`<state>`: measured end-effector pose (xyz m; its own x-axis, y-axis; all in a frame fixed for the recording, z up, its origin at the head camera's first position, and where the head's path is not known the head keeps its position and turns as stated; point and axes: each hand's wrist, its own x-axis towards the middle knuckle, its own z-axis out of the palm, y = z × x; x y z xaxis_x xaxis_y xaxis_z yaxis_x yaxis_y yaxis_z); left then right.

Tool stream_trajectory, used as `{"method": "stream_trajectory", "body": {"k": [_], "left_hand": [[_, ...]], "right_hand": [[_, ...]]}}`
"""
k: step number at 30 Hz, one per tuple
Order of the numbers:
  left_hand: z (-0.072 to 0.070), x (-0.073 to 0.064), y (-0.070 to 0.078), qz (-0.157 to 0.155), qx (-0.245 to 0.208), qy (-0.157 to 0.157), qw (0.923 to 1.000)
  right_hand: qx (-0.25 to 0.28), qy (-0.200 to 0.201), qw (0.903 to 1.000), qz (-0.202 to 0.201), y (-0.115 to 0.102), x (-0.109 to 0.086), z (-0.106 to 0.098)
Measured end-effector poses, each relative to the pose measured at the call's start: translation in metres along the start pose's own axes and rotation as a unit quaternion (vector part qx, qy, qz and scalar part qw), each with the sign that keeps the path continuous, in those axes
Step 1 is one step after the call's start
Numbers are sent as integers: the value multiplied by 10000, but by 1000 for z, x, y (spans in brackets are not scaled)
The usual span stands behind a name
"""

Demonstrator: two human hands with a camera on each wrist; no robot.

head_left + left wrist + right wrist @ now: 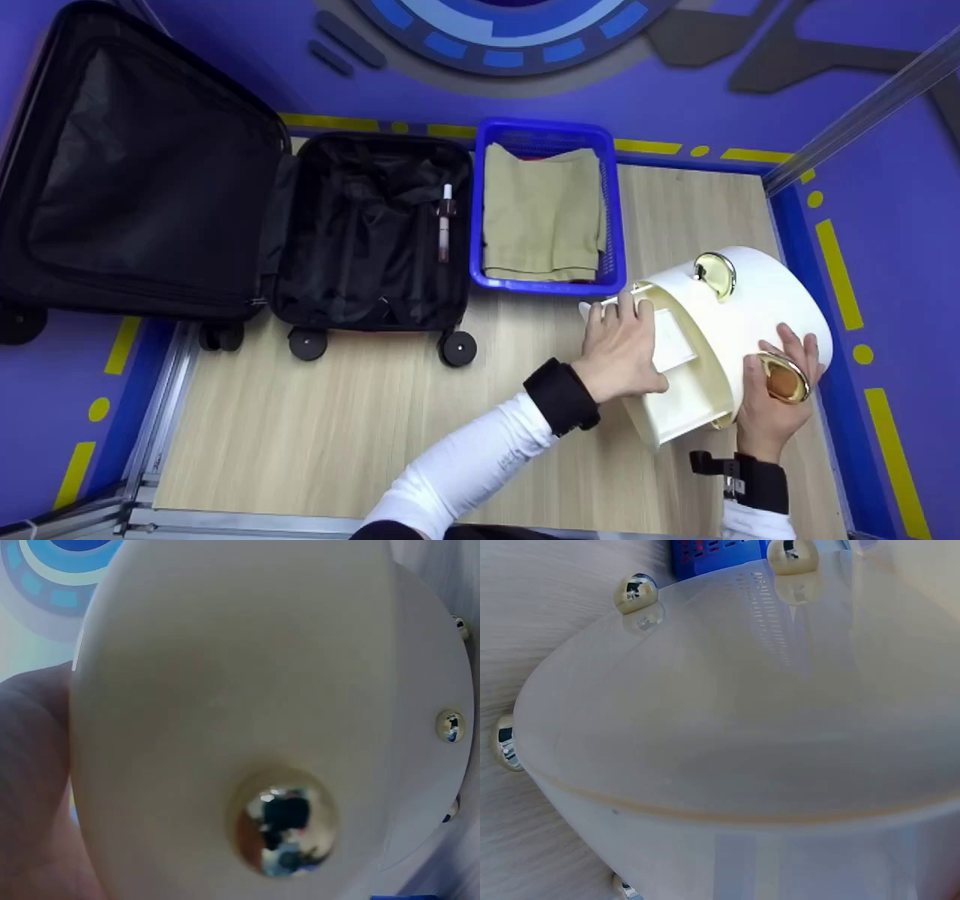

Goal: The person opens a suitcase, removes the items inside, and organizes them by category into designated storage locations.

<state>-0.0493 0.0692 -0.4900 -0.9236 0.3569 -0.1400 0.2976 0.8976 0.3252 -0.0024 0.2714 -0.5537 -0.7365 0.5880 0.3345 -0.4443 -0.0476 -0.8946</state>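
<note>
Under fingers of the left hand (619, 352) juts a cream drawer (679, 405).

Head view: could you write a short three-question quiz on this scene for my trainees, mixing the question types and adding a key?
1. True or false: the tan cloth lies in the blue basket.
2. Fill in the blank: the slim tube with a white tip lies inside the open black ____.
3. Multiple choice: which hand reaches over the pulled-out drawer of the white container? A) the right; B) the left; C) neither.

Key:
1. True.
2. Suitcase.
3. B, the left hand.
</note>
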Motion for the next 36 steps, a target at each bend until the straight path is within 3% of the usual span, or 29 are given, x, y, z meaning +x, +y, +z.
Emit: {"method": "stream_trajectory", "body": {"k": [5,10,14,18,20,22,26,30,33,36], "left_hand": [[-3,3,5,-178,350,-219,9990],[-3,3,4,-78,327,-247,9991],[0,1,-3,240,121,-79,9996],[3,-4,-18,813,-281,438,9953],[3,-6,-29,1213,-575,794,9878],[2,-9,-41,1666,-852,1171,9753],[4,-14,-63,2582,-1291,1891,9386],[13,-21,-82,3096,-1526,2390,9076],[24,-25,-91,3235,-1540,2588,8970],[36,-29,-98,3288,-1466,2656,8943]], "right_hand": [[-49,76,10000,37,10,2,-9],[-50,54,10000,59,9,0,-8],[-55,49,9999,77,-2,-3,1],[-74,56,9999,68,-9,-2,5],[-21,52,9999,119,-9,-2,4],[36,48,9998,193,-7,-1,1],[17,52,9997,235,-1,1,-4],[-96,64,9998,164,4,1,-8],[-88,73,9998,150,7,1,-10],[-31,75,9999,147,12,2,-12]]}}
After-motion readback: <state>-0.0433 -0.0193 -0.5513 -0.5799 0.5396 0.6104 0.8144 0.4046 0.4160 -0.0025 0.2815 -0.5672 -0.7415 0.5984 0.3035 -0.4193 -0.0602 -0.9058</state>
